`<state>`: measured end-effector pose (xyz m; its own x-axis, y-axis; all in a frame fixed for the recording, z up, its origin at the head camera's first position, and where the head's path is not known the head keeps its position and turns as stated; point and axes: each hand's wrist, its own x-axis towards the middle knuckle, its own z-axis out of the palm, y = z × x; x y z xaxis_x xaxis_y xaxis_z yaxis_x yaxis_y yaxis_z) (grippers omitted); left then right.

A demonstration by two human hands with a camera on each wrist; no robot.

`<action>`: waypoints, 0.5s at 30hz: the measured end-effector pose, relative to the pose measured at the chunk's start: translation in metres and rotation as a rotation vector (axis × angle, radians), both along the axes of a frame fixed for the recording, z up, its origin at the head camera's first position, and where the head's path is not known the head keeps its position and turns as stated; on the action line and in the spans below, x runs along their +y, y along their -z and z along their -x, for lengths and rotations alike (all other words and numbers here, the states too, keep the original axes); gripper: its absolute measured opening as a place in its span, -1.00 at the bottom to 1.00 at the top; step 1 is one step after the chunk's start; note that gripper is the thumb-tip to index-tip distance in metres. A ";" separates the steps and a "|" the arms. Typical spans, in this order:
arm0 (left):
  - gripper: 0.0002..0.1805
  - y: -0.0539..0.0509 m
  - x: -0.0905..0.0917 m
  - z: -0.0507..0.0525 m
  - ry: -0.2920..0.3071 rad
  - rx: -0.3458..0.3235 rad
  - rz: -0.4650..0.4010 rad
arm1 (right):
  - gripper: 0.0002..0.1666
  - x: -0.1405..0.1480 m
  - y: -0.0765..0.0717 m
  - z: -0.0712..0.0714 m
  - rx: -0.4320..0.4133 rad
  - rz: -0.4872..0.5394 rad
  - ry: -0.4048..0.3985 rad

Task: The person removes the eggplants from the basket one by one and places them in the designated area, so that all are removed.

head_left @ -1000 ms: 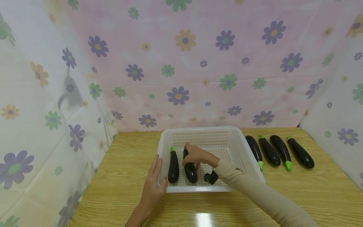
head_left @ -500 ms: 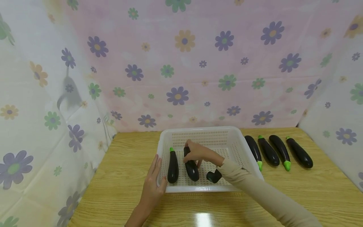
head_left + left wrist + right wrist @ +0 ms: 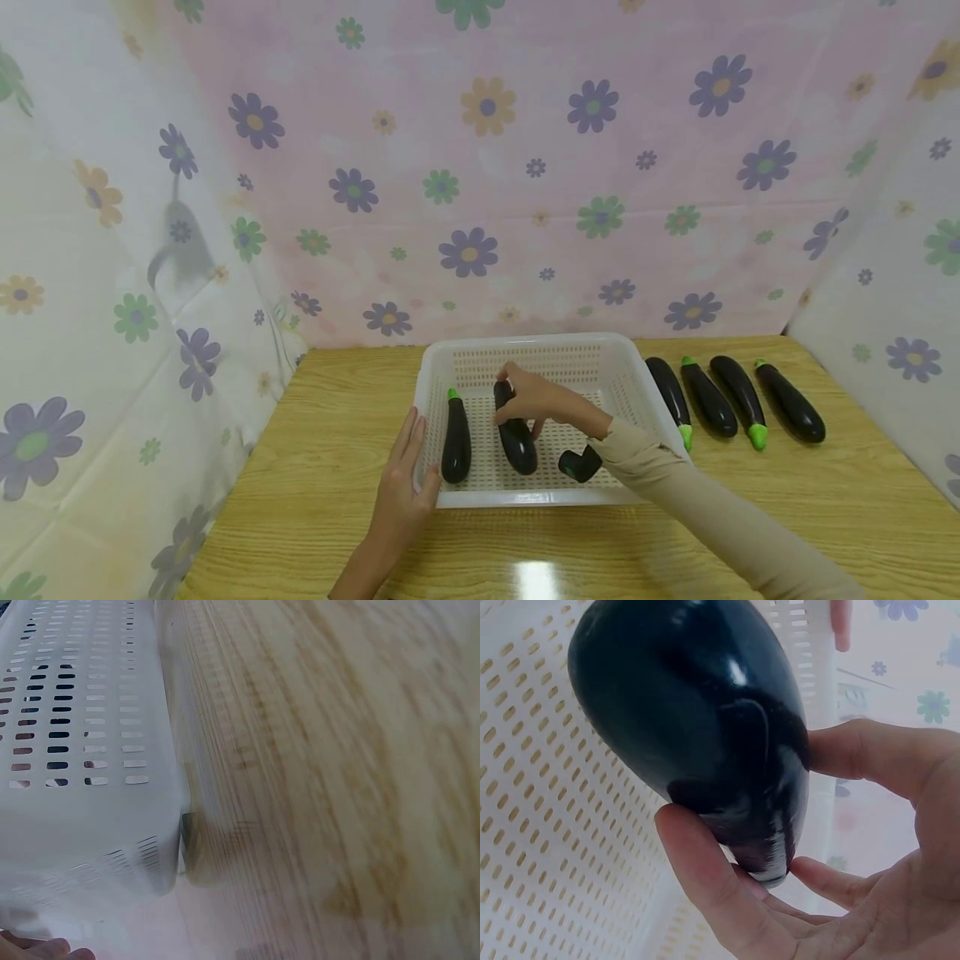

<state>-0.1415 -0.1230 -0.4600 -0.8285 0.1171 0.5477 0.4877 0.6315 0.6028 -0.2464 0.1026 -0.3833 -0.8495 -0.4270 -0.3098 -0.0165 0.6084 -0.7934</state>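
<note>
Eggplant (image 3: 519, 450) in your right hand (image 3: 542, 402), inside the basket (image 3: 536, 500).
Fingers and thumb clamp its narrow end; go slow, the fat end may swing. Avoid the other eggplant (image 3: 456, 446) at left. Left hand (image 3: 403, 492), fingers straight, touches the left rim (image 3: 424, 383); press lightly for steadiness.

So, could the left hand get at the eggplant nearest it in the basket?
Probably yes: the left hand rests against the left side of the basket, and that eggplant lies just inside. Only its side wall stands between; the top is open.
</note>
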 end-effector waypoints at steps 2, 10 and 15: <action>-0.26 0.000 0.000 0.000 0.002 0.000 -0.001 | -0.16 0.003 -0.002 -0.001 0.000 -0.001 0.009; -0.25 0.000 0.001 -0.001 0.005 0.004 -0.011 | -0.18 0.014 -0.008 -0.005 -0.005 0.011 0.035; -0.25 0.000 0.001 -0.001 0.012 0.004 -0.019 | -0.16 0.022 -0.012 -0.007 -0.003 0.021 0.038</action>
